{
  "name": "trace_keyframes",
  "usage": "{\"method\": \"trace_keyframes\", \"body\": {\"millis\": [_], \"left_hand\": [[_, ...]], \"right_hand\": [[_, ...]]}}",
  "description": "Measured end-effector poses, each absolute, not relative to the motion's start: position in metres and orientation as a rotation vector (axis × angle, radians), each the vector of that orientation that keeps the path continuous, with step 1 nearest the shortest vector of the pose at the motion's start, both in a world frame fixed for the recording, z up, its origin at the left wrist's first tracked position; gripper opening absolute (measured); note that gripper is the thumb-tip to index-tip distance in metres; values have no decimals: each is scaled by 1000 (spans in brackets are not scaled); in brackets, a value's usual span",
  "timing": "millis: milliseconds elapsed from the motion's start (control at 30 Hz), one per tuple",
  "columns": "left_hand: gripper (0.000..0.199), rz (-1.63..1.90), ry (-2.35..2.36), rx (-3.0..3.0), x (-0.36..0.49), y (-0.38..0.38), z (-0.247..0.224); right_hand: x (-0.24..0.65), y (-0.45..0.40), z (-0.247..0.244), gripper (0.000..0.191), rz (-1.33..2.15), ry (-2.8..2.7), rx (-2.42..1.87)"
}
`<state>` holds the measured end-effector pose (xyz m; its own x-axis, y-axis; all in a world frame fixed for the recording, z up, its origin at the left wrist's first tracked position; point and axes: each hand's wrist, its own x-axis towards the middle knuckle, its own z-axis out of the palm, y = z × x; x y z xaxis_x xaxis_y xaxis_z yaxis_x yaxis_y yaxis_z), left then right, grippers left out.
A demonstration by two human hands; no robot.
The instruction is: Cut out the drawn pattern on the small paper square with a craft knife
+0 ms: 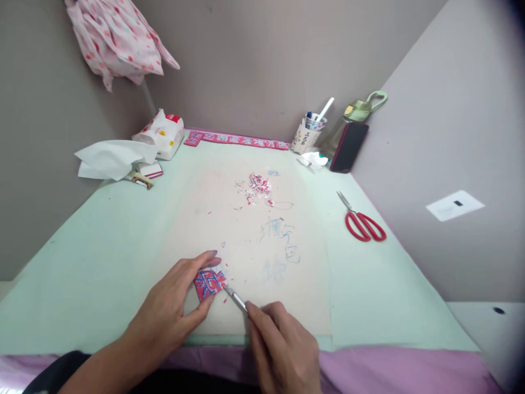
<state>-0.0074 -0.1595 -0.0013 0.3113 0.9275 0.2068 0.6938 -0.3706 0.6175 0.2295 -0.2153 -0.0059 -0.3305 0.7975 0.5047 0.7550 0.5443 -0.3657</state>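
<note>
My left hand (180,298) grips a small pink-red square block (204,287) by its edges, fingers along the far side and thumb at the near side. Blue lines forming a character cover the block's face. In my right hand (283,339) is a slim silver craft knife (236,299), held like a pen. Its tip meets the block's right edge. Small red shavings lie beside the block on the beige mat (229,230). A larger heap of red and white shavings (260,185) rests farther back on the mat.
Red-handled scissors (364,225) lie at right. Along the back edge runs a row of carved pink blocks (241,140). A pen cup (307,134), a green-lidded bottle (356,115) and a phone (349,146) stand back right. A tissue pack (162,134) sits back left.
</note>
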Motion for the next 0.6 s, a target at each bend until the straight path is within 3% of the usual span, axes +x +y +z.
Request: {"method": "trace_keyframes", "body": {"millis": [400, 600], "left_hand": [[53, 792, 1441, 2177, -7, -159, -2], [36, 799, 1382, 2298, -5, -157, 13]], "right_hand": [[229, -214, -5, 30, 58, -2151, -1237], [229, -214, -4, 29, 31, -2160, -1259]]}}
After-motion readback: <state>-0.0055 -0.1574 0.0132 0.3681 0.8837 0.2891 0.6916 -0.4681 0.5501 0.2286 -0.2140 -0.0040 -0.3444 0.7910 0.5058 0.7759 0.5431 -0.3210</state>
